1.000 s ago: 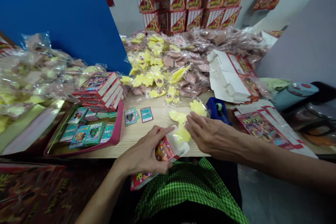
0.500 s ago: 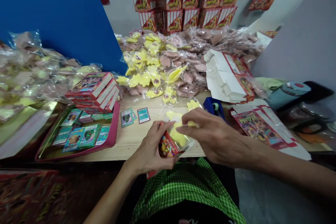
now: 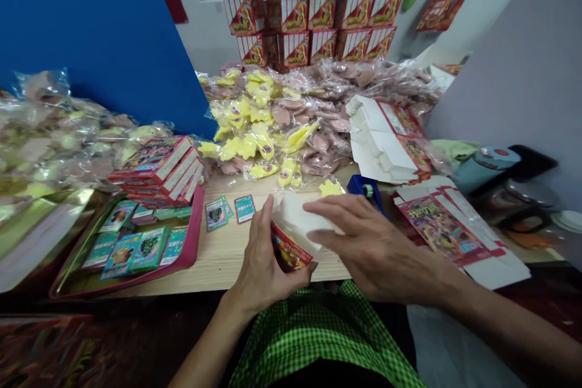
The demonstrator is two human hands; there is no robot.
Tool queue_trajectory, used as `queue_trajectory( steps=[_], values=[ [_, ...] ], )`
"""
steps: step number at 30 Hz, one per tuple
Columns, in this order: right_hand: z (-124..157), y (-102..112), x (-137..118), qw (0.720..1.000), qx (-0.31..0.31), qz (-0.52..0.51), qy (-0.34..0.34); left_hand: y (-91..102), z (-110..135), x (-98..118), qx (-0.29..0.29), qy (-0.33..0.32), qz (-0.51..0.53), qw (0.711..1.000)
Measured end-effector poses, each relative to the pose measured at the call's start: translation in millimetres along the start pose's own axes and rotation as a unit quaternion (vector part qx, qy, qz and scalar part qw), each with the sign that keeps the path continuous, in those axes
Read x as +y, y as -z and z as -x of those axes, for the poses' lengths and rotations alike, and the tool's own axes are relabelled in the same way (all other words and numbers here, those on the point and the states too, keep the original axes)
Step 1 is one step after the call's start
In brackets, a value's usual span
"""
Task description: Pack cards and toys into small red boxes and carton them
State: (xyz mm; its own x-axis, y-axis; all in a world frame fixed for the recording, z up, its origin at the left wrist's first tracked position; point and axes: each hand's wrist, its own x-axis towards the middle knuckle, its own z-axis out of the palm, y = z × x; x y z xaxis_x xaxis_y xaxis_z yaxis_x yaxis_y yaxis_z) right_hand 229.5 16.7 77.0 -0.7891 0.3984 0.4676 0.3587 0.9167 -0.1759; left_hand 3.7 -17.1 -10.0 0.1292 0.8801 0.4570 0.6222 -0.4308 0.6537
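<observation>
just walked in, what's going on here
A person at a wooden table is holding a small red printed carton in their left hand. Their right hand lies over a white piece at the carton's top, perhaps a flap. Bagged yellow and pink toys are heaped behind them, with a blue tape dispenser nearby and a pink tray of cards to the left.

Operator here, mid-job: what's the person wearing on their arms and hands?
Neither arm shows a sleeve. The left hand and right hand are bare, with no gloves, and no ring, watch or bracelet in view. Below them is a bright green checked garment over something dark; the view doesn't show what kind of garment it is.
</observation>
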Motion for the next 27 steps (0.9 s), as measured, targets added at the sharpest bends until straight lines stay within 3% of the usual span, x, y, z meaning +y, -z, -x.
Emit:
queue_trajectory(
  steps=[2, 3, 6, 8, 12, 16, 20, 27],
  values=[
    [12.3, -6.4, 3.2, 0.999, 0.019, -0.012, -0.045, -3.2, 1.2, -0.9, 0.051, 0.037, -0.009, 0.998],
    [20.9, -9.8, 7.1, 0.994, 0.059, -0.017, -0.092, -5.3, 1.7, -2.5, 0.085, 0.066, -0.013, 0.994],
    [50.9, -19.9, 20.4, 0.939, 0.209, -0.016, -0.273, -17.0, 1.9, -9.3, 0.174, 0.119, -0.024, 0.977],
    [65.1, -29.2, 21.3, 0.913, 0.217, -0.054, -0.342, -29.6, 1.3, -10.5, 0.196, 0.108, -0.014, 0.974],
    [58.4, -60.4, 0.7, 0.935, 0.135, -0.188, -0.270, -50.3, 1.1, -1.6, 0.210, 0.074, 0.070, 0.972],
    [36.6, -84.5, -7.1, 0.925, 0.191, -0.224, -0.238, -44.1, 2.1, 0.6, 0.218, 0.088, 0.123, 0.964],
    [34.0, -87.9, 3.8, 0.930, 0.235, -0.204, -0.195, -26.5, 5.2, -6.8, 0.159, 0.074, 0.154, 0.972],
    [33.2, -99.4, 7.0, 0.964, 0.231, -0.105, -0.076, -24.0, 22.2, -15.5, 0.156, 0.036, 0.122, 0.980]
  ],
)
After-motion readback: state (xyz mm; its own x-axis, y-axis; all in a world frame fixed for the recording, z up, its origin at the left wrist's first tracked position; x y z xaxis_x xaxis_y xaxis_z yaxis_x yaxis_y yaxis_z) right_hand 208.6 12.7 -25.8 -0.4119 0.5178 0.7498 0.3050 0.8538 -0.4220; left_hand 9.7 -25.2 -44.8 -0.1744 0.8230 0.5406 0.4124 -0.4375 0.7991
